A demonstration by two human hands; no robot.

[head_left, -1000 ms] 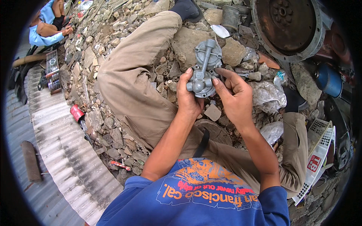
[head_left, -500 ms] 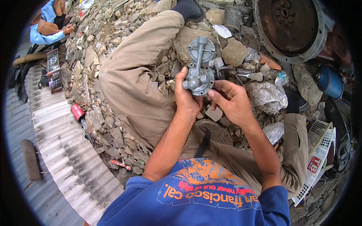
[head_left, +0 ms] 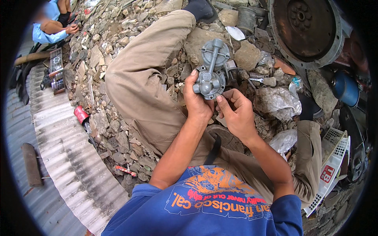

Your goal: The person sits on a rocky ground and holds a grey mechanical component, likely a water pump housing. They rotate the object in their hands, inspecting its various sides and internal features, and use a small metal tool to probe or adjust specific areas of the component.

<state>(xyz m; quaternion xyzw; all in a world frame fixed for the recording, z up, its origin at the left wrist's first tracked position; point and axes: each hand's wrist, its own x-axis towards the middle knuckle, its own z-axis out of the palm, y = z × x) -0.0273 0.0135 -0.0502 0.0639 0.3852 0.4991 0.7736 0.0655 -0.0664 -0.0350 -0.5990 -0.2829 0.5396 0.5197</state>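
metal part (head_left: 213, 74): up off the rubble (head_left: 122, 141), sitting in the left hand
left hand (head_left: 198, 99): wrapped round its lower left side, pretty solid hold
right hand (head_left: 238, 114): curled narrow, thumb right by the bottom edge, can't tell if it's pinching anything
wrench (head_left: 256, 80): lying on the rubble, right of the metal part
plastic bag (head_left: 278, 103): crumpled, just below the wrench

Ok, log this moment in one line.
left hand: holds metal part | right hand: at its lower edge, grip unclear | nearby: rubble, white crate
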